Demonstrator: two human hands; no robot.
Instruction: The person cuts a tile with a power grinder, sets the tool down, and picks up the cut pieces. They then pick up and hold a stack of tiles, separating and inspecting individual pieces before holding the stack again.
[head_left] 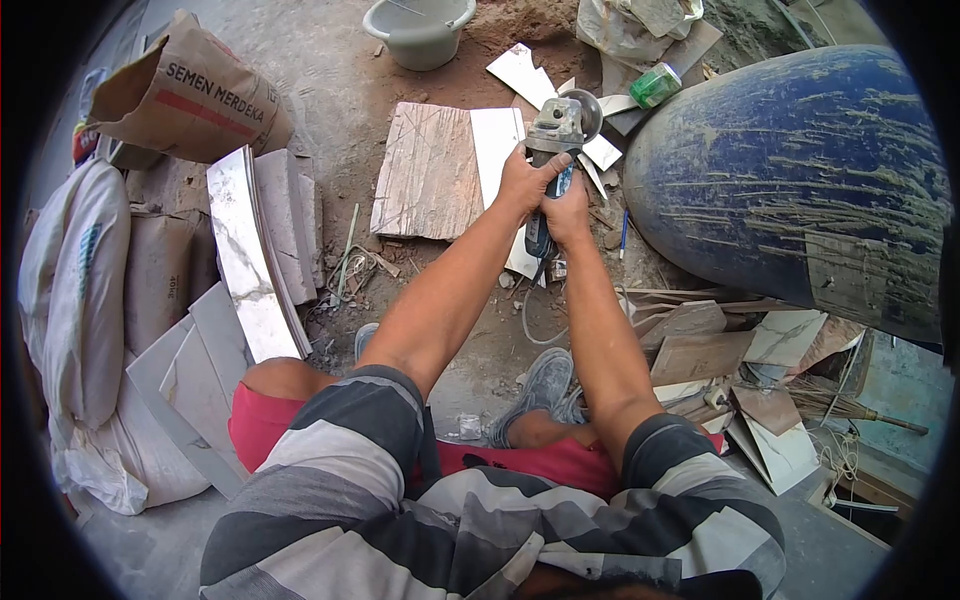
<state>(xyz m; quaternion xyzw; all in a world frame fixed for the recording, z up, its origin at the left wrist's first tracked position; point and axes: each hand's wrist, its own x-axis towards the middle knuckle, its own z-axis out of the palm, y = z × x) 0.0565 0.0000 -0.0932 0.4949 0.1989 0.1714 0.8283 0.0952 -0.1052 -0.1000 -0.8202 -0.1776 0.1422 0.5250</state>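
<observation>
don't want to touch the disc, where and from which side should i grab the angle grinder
Probably best to grip the angle grinder by its long, narrow body, coming from the near side, where both hands hold it: the disc sits at the far end, toward the right.

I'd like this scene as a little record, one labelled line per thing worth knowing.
Left hand: grips the angle grinder just behind its head
Right hand: grips the same tool, nearer the person
Near the tool: white tile strip, brownish slab
Left side: cement sack, white tiles
Right side: blue barrel, green container
Far edge: grey bucket
</observation>
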